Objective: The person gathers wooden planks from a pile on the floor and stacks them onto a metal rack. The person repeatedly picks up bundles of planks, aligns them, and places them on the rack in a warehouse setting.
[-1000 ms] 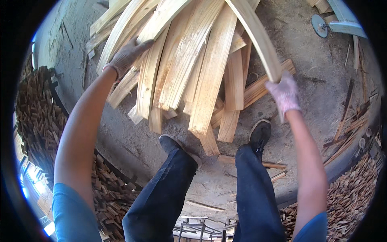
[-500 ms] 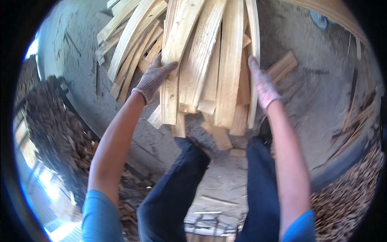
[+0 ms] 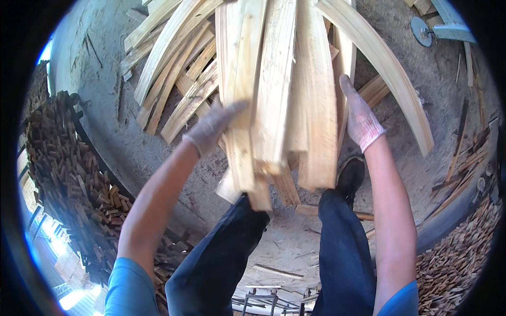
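Left hand (image 3: 213,126): gloved, pressed on the bundle's left side, as before.
Right hand (image 3: 360,117): gloved, flat against its right.
Slats (image 3: 274,100): gathered tighter, squeezed between both hands above the knees.

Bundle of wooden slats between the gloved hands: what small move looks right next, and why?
Probably squeeze both hands inward to even up the bundle of slats. The left hand and right hand press its opposite sides, yet the lower ends hang staggered above the legs, and loose slats on the ground lie just beside it.
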Available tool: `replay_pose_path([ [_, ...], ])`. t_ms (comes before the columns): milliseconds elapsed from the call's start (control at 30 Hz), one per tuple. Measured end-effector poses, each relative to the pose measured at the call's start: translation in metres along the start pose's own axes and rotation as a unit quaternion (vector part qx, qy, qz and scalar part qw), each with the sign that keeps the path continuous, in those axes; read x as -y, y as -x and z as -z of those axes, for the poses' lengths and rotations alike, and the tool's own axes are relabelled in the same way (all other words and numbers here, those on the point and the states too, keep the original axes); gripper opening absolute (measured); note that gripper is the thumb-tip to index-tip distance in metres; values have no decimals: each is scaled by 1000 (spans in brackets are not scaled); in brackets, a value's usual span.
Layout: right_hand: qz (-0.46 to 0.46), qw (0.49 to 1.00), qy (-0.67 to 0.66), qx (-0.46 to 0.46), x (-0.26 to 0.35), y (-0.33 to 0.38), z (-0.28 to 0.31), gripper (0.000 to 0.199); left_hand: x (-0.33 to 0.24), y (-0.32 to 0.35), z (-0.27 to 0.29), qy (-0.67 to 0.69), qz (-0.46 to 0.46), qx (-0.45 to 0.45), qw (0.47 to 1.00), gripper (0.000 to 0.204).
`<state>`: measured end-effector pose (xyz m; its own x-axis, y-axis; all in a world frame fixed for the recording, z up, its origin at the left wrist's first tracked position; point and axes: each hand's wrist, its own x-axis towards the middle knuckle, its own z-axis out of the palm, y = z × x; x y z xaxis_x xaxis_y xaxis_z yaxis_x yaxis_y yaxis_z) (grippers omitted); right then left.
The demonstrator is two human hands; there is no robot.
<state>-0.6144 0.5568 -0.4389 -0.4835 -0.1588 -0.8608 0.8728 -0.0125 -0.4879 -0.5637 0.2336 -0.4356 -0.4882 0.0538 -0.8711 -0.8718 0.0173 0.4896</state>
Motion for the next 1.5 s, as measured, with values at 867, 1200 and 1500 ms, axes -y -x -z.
replay_pose_path([
  [867, 134, 968, -187, 96, -16, 57, 7, 81, 3, 103, -72, 269, 44, 63, 960, 93],
  [1200, -157, 987, -12, -6, 18, 206, -4, 95, -14, 208, -133, 269, 43, 70, 960, 85],
  [1500, -93, 993, 35, 58, -6, 287, -5, 84, 12, 313, -136, 174, 16, -56, 983, 89],
])
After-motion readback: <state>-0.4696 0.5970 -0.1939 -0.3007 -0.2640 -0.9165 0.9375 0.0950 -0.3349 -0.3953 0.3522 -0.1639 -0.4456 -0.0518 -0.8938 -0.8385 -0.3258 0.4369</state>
